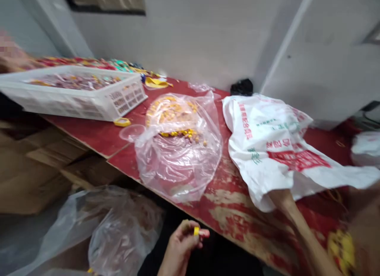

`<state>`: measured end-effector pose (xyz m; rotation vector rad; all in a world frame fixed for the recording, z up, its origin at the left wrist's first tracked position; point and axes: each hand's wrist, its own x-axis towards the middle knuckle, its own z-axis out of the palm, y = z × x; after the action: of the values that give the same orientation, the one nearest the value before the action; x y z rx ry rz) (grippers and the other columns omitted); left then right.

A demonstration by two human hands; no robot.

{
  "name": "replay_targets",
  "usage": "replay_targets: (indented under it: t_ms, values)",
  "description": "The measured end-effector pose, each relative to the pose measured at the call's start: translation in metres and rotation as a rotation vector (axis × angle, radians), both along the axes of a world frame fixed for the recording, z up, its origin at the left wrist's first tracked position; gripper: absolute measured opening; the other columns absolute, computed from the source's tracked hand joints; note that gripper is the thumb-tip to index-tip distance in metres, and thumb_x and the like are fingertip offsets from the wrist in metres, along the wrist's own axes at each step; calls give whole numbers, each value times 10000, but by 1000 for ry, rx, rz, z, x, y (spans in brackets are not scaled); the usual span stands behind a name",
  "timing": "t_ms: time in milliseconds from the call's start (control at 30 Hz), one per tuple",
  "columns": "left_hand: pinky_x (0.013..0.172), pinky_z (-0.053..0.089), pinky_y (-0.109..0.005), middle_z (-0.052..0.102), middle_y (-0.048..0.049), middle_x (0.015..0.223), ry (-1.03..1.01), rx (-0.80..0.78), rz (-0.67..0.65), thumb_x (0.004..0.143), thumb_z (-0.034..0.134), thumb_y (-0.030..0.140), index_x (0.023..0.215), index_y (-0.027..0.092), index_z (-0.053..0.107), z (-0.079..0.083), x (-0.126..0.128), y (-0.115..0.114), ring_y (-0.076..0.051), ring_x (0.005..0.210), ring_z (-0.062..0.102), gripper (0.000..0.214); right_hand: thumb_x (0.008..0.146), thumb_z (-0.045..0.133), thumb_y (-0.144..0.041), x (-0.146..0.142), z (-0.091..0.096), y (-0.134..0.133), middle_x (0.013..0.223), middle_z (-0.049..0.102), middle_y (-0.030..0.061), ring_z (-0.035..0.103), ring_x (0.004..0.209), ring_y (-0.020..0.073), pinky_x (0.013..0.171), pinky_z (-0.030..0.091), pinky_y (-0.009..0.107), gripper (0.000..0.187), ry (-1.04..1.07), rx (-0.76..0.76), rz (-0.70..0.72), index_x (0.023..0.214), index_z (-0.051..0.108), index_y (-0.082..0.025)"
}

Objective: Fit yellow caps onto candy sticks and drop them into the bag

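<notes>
the left hand (pixel 181 248) pinches a small yellow cap (pixel 196 231) between its fingers (pixel 185 227), just off the near edge of the red desk (pixel 95 135). the blurred right forearm (pixel 297 224) reaches a white printed sack (pixel 267 149); its fingers are hidden, so i cannot tell their state. a clear plastic bag (pixel 178 157) lies over yellow caps (pixel 178 133), beside a white crate (pixel 80 98).

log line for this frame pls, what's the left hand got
left hand | fingers pinch: small yellow piece | near: clear plastic bag, white plastic crate, red board table
</notes>
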<state>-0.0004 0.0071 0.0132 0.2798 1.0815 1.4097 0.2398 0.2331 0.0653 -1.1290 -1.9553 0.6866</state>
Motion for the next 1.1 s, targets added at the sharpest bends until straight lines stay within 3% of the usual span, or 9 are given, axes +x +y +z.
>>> replay_targets:
  t_ms: [67, 133, 267, 333, 467, 633, 867, 1000, 1100]
  values:
    - [684, 479, -233, 707, -87, 878, -31, -31, 43, 635, 815, 257, 872, 144, 622, 13, 6, 2, -172, 800, 633, 325, 848, 562, -555, 26, -4, -37, 718, 654, 13, 609, 654, 162, 619, 506, 243, 449, -42, -90, -61, 785, 685, -127]
    - [700, 496, -250, 701, -89, 883, -59, -32, 63, 620, 816, 240, 873, 137, 627, 25, 13, 4, -186, 804, 638, 332, 838, 566, -529, 31, -8, -74, 732, 649, 26, 595, 664, 175, 597, 487, 239, 417, -1, -245, -39, 861, 697, -134]
    - [664, 508, -247, 685, -57, 845, -79, -5, 70, 619, 816, 228, 873, 140, 641, 37, 27, 7, -168, 739, 632, 320, 886, 534, -519, 12, -18, -128, 819, 629, 48, 594, 730, 181, 649, 493, 262, 400, 233, -583, 124, 1079, 643, -186]
    - [640, 499, -222, 679, -51, 840, -77, 18, 66, 623, 812, 219, 869, 136, 653, 38, 32, 6, -150, 724, 621, 304, 880, 559, -509, 1, -23, -142, 940, 635, 65, 604, 833, 194, 700, 505, 271, 429, 309, -643, 151, 1182, 597, -207]
    - [638, 490, -204, 675, -65, 841, -88, 32, 68, 613, 813, 207, 863, 126, 664, 35, 34, -3, -153, 753, 621, 302, 877, 605, -433, -13, -32, -151, 1014, 628, 59, 612, 851, 176, 745, 527, 283, 423, 496, -585, 112, 1251, 529, -250]
    - [651, 515, -235, 661, -52, 844, -110, 39, 85, 606, 827, 227, 860, 132, 672, 32, 34, -10, -163, 745, 624, 312, 845, 676, -335, -27, -37, -161, 1001, 639, 57, 630, 885, 168, 771, 539, 263, 241, 605, -523, 125, 1048, 589, -238]
    - [678, 491, -228, 672, -38, 824, -18, 45, 107, 625, 816, 272, 848, 148, 714, 23, 40, -12, -146, 728, 596, 274, 860, 633, -338, -46, -34, -174, 982, 652, 59, 644, 853, 177, 740, 544, 264, 200, 336, -488, 250, 1006, 584, -210]
    - [782, 454, -232, 688, -32, 809, 166, 63, 43, 759, 706, 337, 896, 172, 748, 22, 44, -20, -157, 794, 588, 219, 891, 556, -304, -48, -39, -174, 927, 674, 51, 646, 800, 179, 699, 525, 258, 194, -2, -314, 386, 1050, 608, -205]
    - [854, 433, -274, 695, -50, 870, 301, 83, -23, 810, 636, 392, 922, 166, 742, 23, 42, -24, -200, 875, 589, 274, 898, 525, -257, -52, -45, -176, 947, 679, 63, 656, 828, 186, 725, 520, 262, 196, 2, -193, 399, 1058, 618, -195]
